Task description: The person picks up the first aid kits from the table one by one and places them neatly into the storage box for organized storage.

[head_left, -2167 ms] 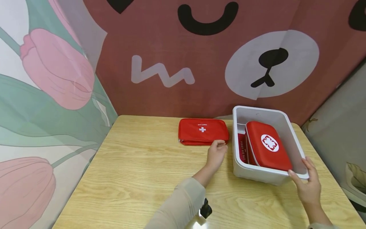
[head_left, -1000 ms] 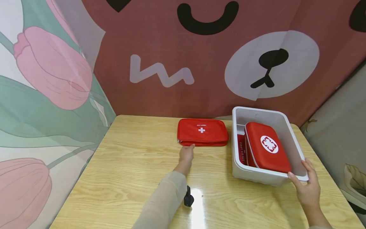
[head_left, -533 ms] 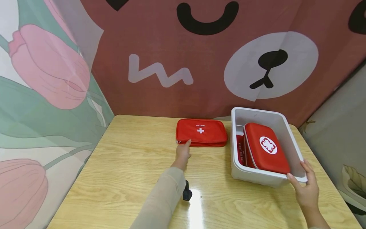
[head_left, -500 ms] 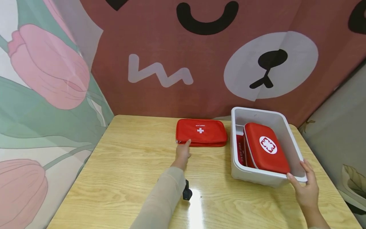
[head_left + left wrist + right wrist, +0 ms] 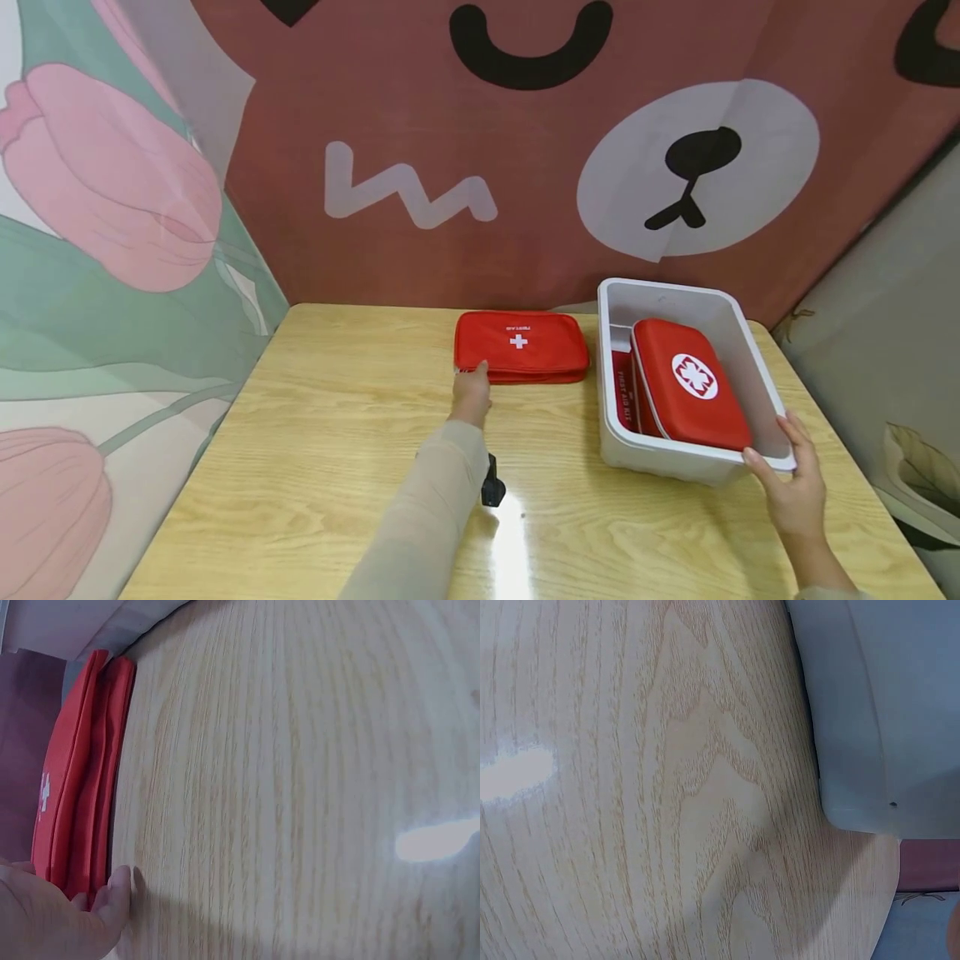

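Near the table's back edge lies a flat red first aid pouch point(image 5: 551, 346), a white cross on its top. My left hand point(image 5: 471, 396) pinches its near left corner, thumb over the top edge. In the left wrist view the fingertips point(image 5: 116, 889) are at the lower side of the pouch point(image 5: 67, 787). To the right, my right hand point(image 5: 798, 496) grips the near right corner of a grey-white plastic bin point(image 5: 660, 464). Inside the bin, a red zipped hard case point(image 5: 678, 400) leans over another red first aid kit point(image 5: 624, 392), which is partly covered.
The wooden table point(image 5: 330, 467) extends to the left and in front of the pouch. A printed curtain point(image 5: 420, 258) hangs right behind the table. Below my left sleeve, a black device point(image 5: 492, 492) shows at the wrist.
My left hand has moved left from the pouch's right end to its left corner and taken hold there. The right hand stays on the bin's rim. The view has shifted slightly.
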Tool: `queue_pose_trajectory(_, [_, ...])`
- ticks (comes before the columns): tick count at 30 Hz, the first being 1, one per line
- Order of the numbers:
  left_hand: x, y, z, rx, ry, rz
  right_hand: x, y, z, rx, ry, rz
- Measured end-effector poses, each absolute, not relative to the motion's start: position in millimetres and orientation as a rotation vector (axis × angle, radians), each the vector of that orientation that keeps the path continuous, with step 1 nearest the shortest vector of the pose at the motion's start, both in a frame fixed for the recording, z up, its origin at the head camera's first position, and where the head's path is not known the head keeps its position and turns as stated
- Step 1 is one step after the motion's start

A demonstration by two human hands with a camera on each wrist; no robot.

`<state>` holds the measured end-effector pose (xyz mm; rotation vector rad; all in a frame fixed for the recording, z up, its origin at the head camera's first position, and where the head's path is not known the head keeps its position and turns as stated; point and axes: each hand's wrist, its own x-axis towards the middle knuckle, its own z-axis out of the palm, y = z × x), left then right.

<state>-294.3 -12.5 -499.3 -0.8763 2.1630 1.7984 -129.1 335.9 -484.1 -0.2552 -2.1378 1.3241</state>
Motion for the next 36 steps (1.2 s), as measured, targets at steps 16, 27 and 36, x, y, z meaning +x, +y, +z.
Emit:
queue_pose_trajectory(16, [-301,-25,-506,-0.931,2.116,1.908,-131,334,-485,-0.228,-2.13,1.322])
queue_pose_trajectory(27, [-298,-25,-501,-0.91,2.136,1.886,-132,337,-488,-0.264,-2.138,1.325])
queue_pose_trajectory(36, [-294,-24,-498,-0.901,2.092,1.925,-131,337,-488,-0.249,-2.134,1.3])
